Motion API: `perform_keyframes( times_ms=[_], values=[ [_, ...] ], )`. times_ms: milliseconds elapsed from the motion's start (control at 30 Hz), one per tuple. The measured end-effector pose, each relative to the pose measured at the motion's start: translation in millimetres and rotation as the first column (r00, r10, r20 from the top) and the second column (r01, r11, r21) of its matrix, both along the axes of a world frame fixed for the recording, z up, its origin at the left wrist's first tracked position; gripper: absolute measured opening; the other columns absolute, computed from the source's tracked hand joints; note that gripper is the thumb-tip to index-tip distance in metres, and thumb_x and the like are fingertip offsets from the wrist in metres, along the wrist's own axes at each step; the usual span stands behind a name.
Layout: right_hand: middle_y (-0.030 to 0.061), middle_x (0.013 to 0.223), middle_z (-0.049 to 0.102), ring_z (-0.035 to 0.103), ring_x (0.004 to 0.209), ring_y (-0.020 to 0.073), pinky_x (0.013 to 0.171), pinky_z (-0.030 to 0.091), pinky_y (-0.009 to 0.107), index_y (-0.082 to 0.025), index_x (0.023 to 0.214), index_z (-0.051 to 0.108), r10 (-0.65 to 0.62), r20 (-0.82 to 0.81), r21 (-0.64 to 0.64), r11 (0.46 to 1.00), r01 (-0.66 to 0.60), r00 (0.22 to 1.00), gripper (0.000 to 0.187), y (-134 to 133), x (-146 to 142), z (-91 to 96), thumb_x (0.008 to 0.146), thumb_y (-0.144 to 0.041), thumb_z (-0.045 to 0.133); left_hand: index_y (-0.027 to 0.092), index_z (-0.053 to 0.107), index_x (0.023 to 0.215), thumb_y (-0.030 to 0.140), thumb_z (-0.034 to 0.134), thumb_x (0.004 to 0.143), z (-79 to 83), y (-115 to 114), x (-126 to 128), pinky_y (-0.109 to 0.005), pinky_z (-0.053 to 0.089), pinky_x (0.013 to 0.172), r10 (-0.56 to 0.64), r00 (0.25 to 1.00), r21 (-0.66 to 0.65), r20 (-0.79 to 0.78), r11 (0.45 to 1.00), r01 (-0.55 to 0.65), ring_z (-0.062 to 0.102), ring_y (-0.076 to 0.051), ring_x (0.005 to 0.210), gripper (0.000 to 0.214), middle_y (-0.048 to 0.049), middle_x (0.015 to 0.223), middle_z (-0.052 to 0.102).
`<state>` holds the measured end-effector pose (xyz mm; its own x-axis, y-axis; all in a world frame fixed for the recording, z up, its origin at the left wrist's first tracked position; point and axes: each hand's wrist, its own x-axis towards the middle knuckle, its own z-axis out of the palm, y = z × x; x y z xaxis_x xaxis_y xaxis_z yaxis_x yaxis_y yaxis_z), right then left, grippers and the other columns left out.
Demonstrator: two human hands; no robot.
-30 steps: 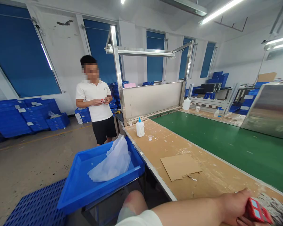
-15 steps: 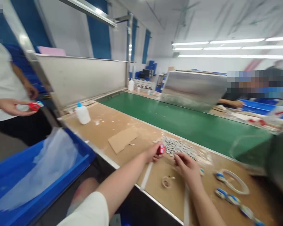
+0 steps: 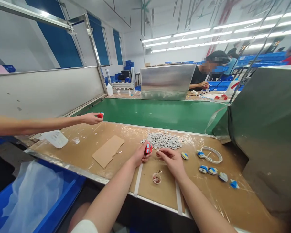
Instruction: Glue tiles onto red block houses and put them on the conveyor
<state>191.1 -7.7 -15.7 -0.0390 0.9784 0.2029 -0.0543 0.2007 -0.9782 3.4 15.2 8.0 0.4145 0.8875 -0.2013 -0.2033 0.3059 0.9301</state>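
Note:
My left hand is closed around a small red toy car with pale blue windows, held just above the table. To its right, my right hand has thumb and forefinger pinched together at a tiny thing too small to name. Just beyond both hands lies a heap of small flat grey pieces. A little round cup with reddish-brown contents sits on the table between my forearms, some dark crumbs beside it.
From the left a co-worker's hand holds out a small red piece. Cardboard and a white bottle lie left. Right are a tape ring and several blue-and-white pieces. Behind runs a green belt; a metal housing stands right.
My view has swung right. The co-worker's arm with the red piece now reaches over the table towards the belt. My hands keep the red toy car and the pinch.

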Motion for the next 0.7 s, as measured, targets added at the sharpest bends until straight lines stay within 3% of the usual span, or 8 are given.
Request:
perform_keyframes(
  times_ms=[133,333,467,700],
  values=[
    [0.0079,0.088,0.075,0.070,0.071,0.0199,0.064,0.063,0.034,-0.021,0.095,0.082,0.004,-0.006,0.081,0.997,-0.003,1.000,0.044,-1.0,-3.5,3.0,0.080,-0.062,0.079,0.023,0.048,0.100,0.079,0.053,0.089,-0.4,-2.2,4.6,-0.015,0.009,0.041,0.014,0.997,0.013,-0.078,1.000,-0.013,0.014,-0.005,0.042,0.058,0.0097,0.056,0.038],
    [0.0090,0.099,0.069,0.069,0.078,0.0201,0.063,0.064,0.033,-0.023,0.096,0.083,0.022,-0.019,0.106,0.994,-0.020,1.000,0.039,-2.4,-10.7,7.5,0.085,-0.060,0.075,0.023,0.046,0.096,0.080,0.054,0.089,-3.1,-7.2,8.6,-0.017,0.013,0.044,0.027,0.983,0.124,-0.184,0.992,-0.004,0.023,-0.006,0.047,0.059,0.0083,0.060,0.038],
    [0.0071,0.092,0.070,0.066,0.070,0.0173,0.065,0.061,0.032,-0.021,0.094,0.080,-0.017,-0.007,0.133,0.991,0.017,1.000,0.037,-3.5,-11.8,10.4,0.087,-0.057,0.074,0.023,0.046,0.097,0.080,0.054,0.088,-4.3,-6.6,8.9,-0.016,0.013,0.045,0.027,0.982,0.126,-0.189,0.992,-0.003,0.026,-0.007,0.049,0.058,0.0077,0.064,0.038],
    [0.0070,0.087,0.071,0.066,0.072,0.0190,0.065,0.055,0.031,-0.021,0.086,0.075,-0.024,0.165,0.213,0.977,-0.012,0.986,0.034,-3.1,-6.9,13.9,0.093,-0.054,0.068,0.022,0.046,0.095,0.081,0.057,0.085,-2.9,-6.6,9.5,-0.017,0.011,0.045,0.045,0.981,0.127,-0.188,0.992,-0.021,0.024,-0.006,0.049,0.060,0.0085,0.065,0.033]
  ],
)
